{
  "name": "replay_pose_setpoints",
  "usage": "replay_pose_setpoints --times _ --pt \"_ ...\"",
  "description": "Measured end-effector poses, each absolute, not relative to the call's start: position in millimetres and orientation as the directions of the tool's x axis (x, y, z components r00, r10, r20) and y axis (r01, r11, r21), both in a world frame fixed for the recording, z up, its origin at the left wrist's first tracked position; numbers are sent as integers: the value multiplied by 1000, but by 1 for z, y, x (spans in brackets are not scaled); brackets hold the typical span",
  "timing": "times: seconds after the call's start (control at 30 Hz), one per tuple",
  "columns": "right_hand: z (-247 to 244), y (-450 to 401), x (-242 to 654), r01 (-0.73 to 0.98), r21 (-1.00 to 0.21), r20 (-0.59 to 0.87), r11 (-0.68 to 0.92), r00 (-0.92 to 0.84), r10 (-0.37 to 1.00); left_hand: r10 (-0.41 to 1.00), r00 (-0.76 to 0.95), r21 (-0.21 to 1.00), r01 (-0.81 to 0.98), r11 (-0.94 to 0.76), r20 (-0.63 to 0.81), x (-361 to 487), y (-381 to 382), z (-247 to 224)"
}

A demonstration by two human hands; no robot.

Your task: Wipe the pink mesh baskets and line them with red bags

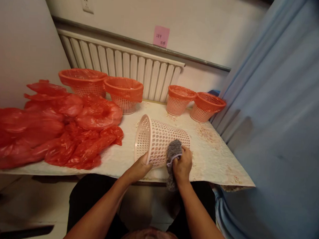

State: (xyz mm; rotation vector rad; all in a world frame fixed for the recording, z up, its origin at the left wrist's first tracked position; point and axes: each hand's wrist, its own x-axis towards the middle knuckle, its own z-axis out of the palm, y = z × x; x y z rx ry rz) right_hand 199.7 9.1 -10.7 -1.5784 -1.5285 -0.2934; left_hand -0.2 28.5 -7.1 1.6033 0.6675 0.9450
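Note:
A pale pink perforated basket [161,138] lies on its side on the table, its open mouth facing left. My left hand [140,169] grips its rim at the lower front, thumb outside and the other fingers partly hidden. In my right hand [182,165] is a grey fluffy cloth [174,149] with a light edge, pressed against the basket's side near its base. Part of the cloth hangs down past the table's front edge.
Red plastic bags [77,130] are heaped on the table [215,159] at the left. Several baskets lined with red bags stand along the back, before a radiator [130,66]. A blue curtain [275,113] hangs at the right.

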Motion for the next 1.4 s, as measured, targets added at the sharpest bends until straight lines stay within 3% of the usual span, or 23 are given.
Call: replay_pose_setpoints --times 0.1,0.2,0.43,0.67,0.83,1.13,1.27,1.4 --pt "-1 3 163 847 -411 733 336 88 674 812 524 961 -52 -272 258 -1 30 -7" --pt "16 8 142 830 -384 757 404 33 653 809 538 954 29 -298 237 -4 29 -14" --pt "43 32 131 854 -329 729 404 -43 683 798 584 947 146 -286 151 -12 31 -29" --pt "21 17 127 848 -351 742 398 -7 670 823 495 948 -2 -319 278 0 36 -2" --pt "26 22 134 853 -330 748 403 -24 663 832 485 955 -21 -296 268 5 33 0" --pt "48 95 210 974 -207 682 93 76 727 838 501 969 -10 -245 217 2 30 -18" --pt "28 98 255 971 -233 653 -52 196 732 826 519 971 -38 -236 221 1 31 -16" --pt "5 69 257 961 -273 687 -44 226 691 810 545 973 -54 -223 216 0 31 -14"
